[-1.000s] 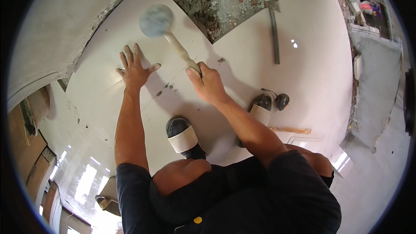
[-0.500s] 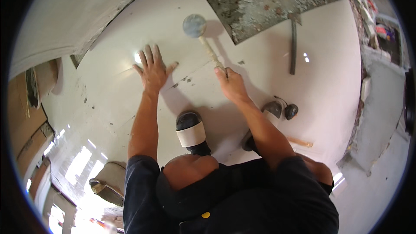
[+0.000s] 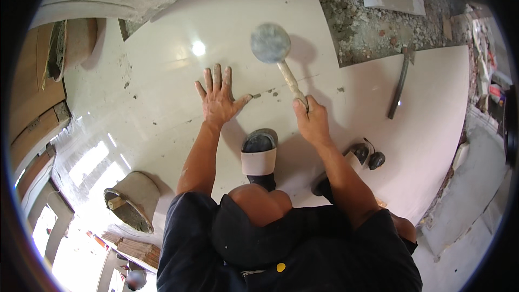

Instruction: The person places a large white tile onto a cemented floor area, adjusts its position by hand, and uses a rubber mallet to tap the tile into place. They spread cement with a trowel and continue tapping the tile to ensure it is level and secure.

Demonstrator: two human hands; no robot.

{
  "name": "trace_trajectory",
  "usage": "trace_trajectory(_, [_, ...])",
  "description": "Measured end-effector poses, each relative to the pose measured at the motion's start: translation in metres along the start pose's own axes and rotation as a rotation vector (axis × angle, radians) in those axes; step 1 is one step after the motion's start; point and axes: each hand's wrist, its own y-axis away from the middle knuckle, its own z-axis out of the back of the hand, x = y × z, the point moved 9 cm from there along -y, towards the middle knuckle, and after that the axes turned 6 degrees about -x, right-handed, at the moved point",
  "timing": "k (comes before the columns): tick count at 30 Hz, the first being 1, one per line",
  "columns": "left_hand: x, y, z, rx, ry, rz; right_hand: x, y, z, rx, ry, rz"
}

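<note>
— Pale, glossy tiles (image 3: pixel 178 86) cover the floor, breaking off at a bed of rubble (image 3: pixel 338 19) toward the far right corner; how are the hands set?

— Left hand (image 3: pixel 218 105) lies palm down by a chipped joint (image 3: pixel 257 96), fingers and thumb spread, seemingly to prop the leaning body; right hand (image 3: pixel 313 120) wraps the near end of a mallet (image 3: pixel 270 42), a grip that probably leaves its head free to swing.

— And the mallet itself?

— It hangs above the tile, left of the rubble's edge, shadow alongside; its round grey head looks blotched and blurred, its pale handle (image 3: pixel 289 77) uneven; whether crusted or wrapped, one cannot tell.

— That hammer (image 3: pixel 399 84)?

— It rests with its head at the tile's far edge, perhaps to keep clear of both hands.
</note>
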Motion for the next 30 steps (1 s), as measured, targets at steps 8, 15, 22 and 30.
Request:
trace_trajectory(8, [0.001, 0.001, 0.001, 0.023, -0.01, 0.022, 0.016, 0.003, -0.004, 0.011, 0.215, -0.049])
trace_trajectory(15, [0.048, 0.074, -0.01, -0.001, 0.09, 0.322, 0.061, 0.003, -0.001, 0.107, -0.35, 0.403])
trace_trajectory(22, [0.057, 0.089, -0.019, 0.059, 0.071, 0.337, 0.045, -0.001, -0.033, 0.128, 0.07, 0.336])
trace_trajectory(30, [0.056, 0.089, -0.009, 0.063, 0.166, 0.364, 0.118, -0.108, 0.015, 0.405, 0.825, 0.272])
